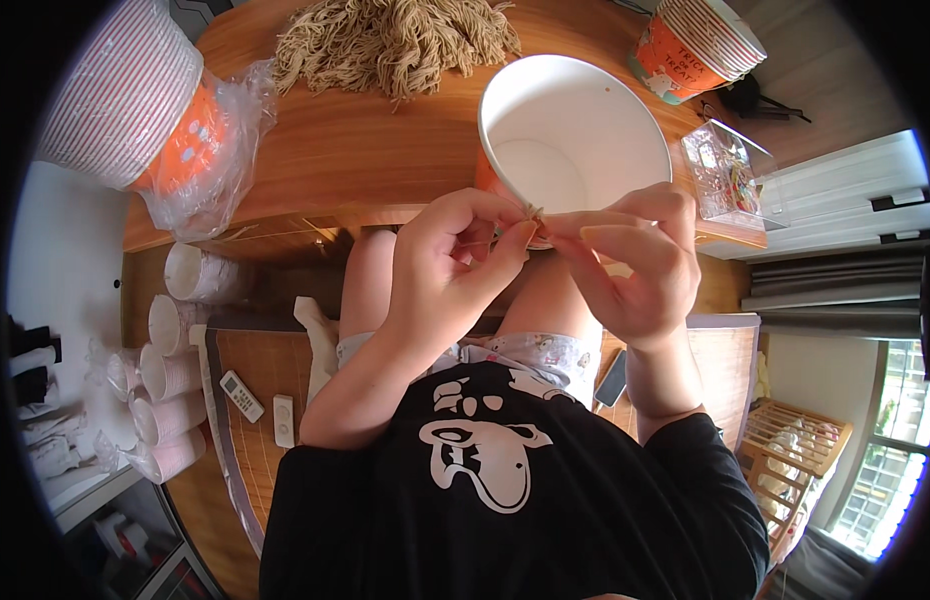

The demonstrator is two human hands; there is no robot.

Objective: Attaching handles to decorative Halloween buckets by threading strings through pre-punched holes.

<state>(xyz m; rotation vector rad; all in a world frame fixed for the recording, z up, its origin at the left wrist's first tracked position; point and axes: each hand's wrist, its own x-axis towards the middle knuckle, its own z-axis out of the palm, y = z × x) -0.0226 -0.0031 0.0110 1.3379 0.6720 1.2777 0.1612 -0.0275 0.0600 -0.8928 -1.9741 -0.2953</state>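
A large white-lined paper bucket point(525, 140) with an orange outside is tilted toward me at the table's front edge, its mouth facing me. At its near rim, my left hand point(440, 270) is closed in a pinch on a thin tan cord point(534, 212), whose short end pokes up between the fingertips. My right hand point(635, 265) meets it there, thumb and forefinger pinched at the same spot, its other fingers curled. The fingertips hide most of the cord and that part of the rim. A heap of tan cords point(395, 45) lies farther back on the table.
Stacked paper buckets point(120, 90), partly in clear plastic, stand at the left; another stack point(685, 50) is back right. A clear box point(730, 175) with small items sits by the right table edge. White cups point(170, 375), a remote point(242, 396) and a phone point(612, 378) lie lower down.
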